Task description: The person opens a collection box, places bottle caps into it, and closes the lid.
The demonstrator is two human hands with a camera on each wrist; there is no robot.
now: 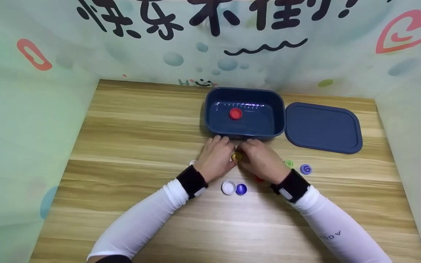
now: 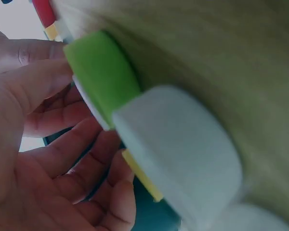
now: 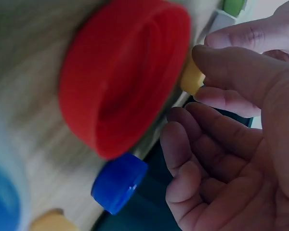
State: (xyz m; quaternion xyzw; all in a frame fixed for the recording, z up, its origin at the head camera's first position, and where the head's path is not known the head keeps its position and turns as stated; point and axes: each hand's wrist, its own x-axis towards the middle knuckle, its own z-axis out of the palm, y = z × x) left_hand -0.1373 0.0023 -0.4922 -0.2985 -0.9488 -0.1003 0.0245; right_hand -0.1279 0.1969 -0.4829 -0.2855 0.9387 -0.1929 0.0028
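A yellow bottle cap (image 1: 236, 156) lies between my two hands, just in front of the dark blue box (image 1: 210, 128). My left hand (image 1: 216, 157) has its thumb and fingers at the cap's left side. From the right, my right hand (image 1: 263, 157) meets it with thumb and fingertips. In the right wrist view the yellow cap (image 3: 191, 76) shows among the fingertips of both hands, which partly cover it. Beside my left thumb, in the left wrist view, a green cap (image 2: 103, 72) and a white cap (image 2: 183, 144) stand close to the camera.
A red cap (image 1: 235, 113) sits inside the box. The box's flat lid (image 1: 323, 128) lies to its right. White (image 1: 228, 187) and blue (image 1: 241, 189) caps are nearer me. Light green (image 1: 288, 163) and purple (image 1: 306, 169) caps lie right of my right hand. Another red cap (image 3: 125, 82) is near my right wrist.
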